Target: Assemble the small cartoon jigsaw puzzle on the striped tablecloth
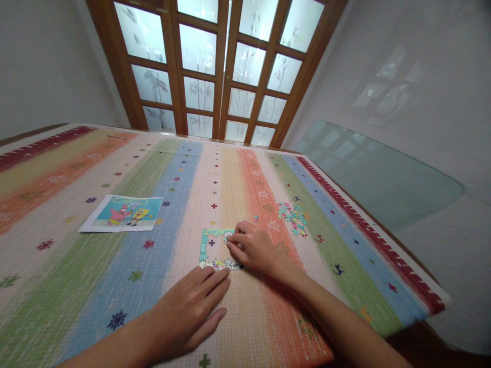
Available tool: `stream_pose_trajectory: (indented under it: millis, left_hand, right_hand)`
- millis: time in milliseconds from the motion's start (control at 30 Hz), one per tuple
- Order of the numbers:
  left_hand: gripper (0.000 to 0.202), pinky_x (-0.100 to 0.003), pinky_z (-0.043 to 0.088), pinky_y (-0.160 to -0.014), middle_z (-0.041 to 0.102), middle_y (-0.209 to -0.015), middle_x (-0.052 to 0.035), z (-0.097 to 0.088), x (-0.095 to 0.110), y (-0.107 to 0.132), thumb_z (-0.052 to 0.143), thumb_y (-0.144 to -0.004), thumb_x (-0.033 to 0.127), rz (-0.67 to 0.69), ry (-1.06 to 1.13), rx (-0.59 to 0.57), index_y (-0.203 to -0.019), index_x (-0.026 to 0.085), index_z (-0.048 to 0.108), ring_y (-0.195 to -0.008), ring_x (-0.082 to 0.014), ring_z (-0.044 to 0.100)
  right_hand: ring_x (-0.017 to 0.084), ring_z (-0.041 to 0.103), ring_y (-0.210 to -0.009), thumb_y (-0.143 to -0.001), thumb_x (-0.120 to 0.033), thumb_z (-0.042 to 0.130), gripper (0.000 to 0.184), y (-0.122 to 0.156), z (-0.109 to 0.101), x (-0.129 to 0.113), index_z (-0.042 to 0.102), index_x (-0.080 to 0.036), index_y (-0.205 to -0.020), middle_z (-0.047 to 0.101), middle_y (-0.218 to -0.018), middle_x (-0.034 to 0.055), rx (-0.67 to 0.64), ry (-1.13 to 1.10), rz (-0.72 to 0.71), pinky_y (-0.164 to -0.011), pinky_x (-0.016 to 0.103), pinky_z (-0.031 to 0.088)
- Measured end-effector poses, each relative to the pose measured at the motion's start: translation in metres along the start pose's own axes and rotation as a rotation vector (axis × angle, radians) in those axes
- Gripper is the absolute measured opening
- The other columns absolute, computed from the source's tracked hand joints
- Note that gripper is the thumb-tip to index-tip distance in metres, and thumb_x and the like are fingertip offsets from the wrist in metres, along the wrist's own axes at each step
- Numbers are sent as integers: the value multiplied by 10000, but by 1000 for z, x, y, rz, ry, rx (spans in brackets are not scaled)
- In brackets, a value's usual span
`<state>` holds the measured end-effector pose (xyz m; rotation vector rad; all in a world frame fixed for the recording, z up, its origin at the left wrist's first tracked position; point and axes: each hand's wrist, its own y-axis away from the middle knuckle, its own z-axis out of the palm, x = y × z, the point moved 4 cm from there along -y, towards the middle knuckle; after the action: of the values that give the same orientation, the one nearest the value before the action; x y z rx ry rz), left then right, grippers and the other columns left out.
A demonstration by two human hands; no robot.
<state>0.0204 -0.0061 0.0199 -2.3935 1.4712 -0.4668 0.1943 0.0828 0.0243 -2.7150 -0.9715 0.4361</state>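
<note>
A jigsaw puzzle border (203, 250), partly joined, lies on the striped tablecloth, with cloth showing through its middle. My right hand (253, 248) reaches in from the right and covers the border's right side. Its thumb and index finger are pinched on a small puzzle piece (227, 237) near the top edge; the fingers hide part of it. My left hand (195, 301) lies nearly flat, fingers stretched out, with the fingertips touching the bottom edge of the border.
Loose puzzle pieces (293, 219) are heaped to the right, and a single piece (256, 218) lies nearer the border. A printed cartoon picture (126, 213) rests on the left. Beyond the tablecloth (230, 317) stand wooden doors (221, 76) with frosted panes.
</note>
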Motion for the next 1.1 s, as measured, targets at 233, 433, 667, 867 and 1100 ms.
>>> stream_pose_trajectory:
  millis: [233, 433, 667, 867, 1100]
  left_hand:
    - [355, -453, 546, -954, 678, -1321, -156, -2, -1, 0, 461, -1050, 236, -2, 16, 12, -1357, 103, 579, -1096, -287, 640]
    - [356, -459, 553, -949, 675, -1332, -159, -2, 0, 0, 444, -1054, 233, -7, 20, 6, -1359, 106, 576, -1098, -290, 641]
    - [355, -464, 564, -937, 681, -1328, -162, -3, 0, 0, 439, -1056, 236, -4, 10, 4, -1356, 104, 575, -1086, -292, 648]
    - [358, -450, 569, -948, 686, -1328, -152, -3, 0, 0, 423, -1056, 234, 5, -11, 11, -1353, 99, 571, -1088, -281, 653]
    - [363, -453, 571, -949, 687, -1328, -148, -3, -1, 2, 430, -1056, 229, 1, -4, 10, -1371, 107, 564, -1095, -279, 653]
  right_hand:
    - [209, 625, -888, -958, -242, 646, 161, 0, 3, 2, 793, -184, -925, 694, -942, 92, 109, -63, 30, -792, 335, 476]
    - [219, 634, -900, -954, -249, 657, 158, 0, 4, 6, 800, -184, -942, 700, -962, 99, 46, -98, 86, -803, 348, 489]
    - [203, 641, -901, -943, -261, 666, 147, 0, -1, 6, 800, -202, -955, 699, -977, 86, 32, -180, 112, -827, 343, 498]
    - [223, 648, -893, -931, -245, 649, 211, 1, -22, 42, 782, -160, -1071, 677, -1008, 115, 101, -152, 231, -838, 378, 509]
    - [232, 625, -938, -876, -222, 720, 269, 14, -29, 86, 748, -173, -1139, 629, -1038, 98, 14, -103, 303, -877, 385, 498]
